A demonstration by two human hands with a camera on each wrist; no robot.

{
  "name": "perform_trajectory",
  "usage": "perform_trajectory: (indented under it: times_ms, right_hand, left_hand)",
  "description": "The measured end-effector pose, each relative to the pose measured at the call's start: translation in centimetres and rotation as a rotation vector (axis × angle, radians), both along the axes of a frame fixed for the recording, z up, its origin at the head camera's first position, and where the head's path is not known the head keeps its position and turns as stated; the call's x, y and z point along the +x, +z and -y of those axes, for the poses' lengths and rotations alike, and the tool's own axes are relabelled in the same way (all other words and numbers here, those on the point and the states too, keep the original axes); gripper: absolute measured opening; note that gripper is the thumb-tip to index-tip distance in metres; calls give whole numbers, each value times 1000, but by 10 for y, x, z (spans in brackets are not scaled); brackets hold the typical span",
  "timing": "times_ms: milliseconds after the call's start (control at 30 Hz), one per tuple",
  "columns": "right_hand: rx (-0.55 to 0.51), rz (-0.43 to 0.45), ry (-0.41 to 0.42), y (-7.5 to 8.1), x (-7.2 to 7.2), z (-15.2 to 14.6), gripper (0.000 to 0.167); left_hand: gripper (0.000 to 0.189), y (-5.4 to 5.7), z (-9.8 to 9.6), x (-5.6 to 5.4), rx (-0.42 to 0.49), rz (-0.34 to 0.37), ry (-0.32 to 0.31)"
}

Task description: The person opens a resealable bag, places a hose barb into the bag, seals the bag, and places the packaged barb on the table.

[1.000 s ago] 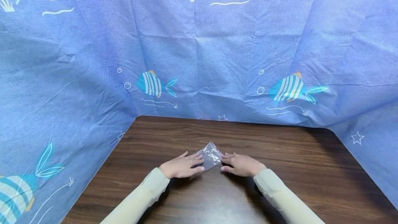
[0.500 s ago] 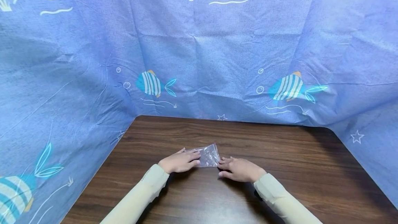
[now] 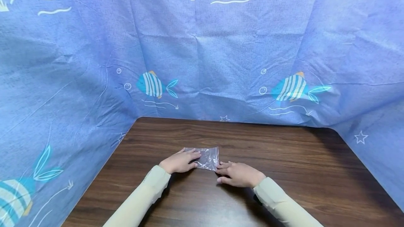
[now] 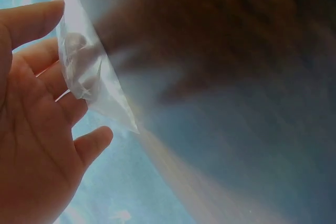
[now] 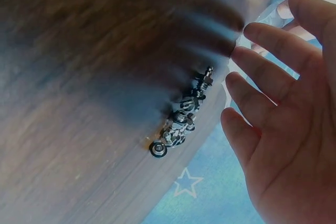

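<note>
A small clear plastic zip bag (image 3: 209, 159) lies flat on the brown wood-grain table (image 3: 277, 157), its right edge running nearly straight away from the person. My left hand (image 3: 179, 161) rests its extended fingers on the bag's left part, covering that end. In the left wrist view, the clear film (image 4: 84, 72) overlaps some of those fingertips. My right hand (image 3: 240, 175) touches the near right corner with its fingertips, palm down. The right wrist view shows the spread fingers of that hand (image 5: 294, 124) right at the bag's edge.
A blue curtain (image 3: 221, 45) printed with fish stands around the table's back and sides. In the right wrist view, a cluster of small black and silver parts (image 5: 181, 119) shows beside the fingers; the head view does not show it.
The bag has turned clockwise and shifted slightly left, from a slanted position to nearly square. My left hand has moved left and away; my right hand has come nearer the person.
</note>
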State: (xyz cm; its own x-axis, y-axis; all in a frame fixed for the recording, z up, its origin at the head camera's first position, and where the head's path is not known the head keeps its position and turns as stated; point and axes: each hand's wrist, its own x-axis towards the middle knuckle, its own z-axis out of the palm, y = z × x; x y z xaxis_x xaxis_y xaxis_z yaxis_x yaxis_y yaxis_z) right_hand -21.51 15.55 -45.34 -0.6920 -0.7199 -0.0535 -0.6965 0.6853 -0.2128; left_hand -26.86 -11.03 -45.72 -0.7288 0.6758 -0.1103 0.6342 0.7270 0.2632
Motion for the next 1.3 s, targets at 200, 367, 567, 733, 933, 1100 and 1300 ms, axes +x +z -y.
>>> perform_trajectory:
  times_ms: [200,367,567,733,933,1100,1300]
  right_hand:
    - [-11,8,3,-1,-3,-2,50]
    - [-89,52,26,1,-9,-4,45]
    - [-209,45,16,2,-23,-11,38]
    - [-305,31,-23,-2,-35,-17,33]
    - [-412,37,-162,-9,-47,-17,28]
    - [-487,119,-312,-12,-56,-11,24]
    - [-608,283,-425,-20,-64,-3,22]
  left_hand:
    - [42,3,-4,0,14,-27,-21]
    - [35,3,-10,-2,89,-79,-42]
    - [28,8,-23,-4,210,-55,52]
    - [22,9,-35,-5,355,34,166]
    - [22,8,-49,-5,502,156,260]
    - [25,3,-58,-4,566,214,319]
    - [24,-6,-68,-3,600,235,361]
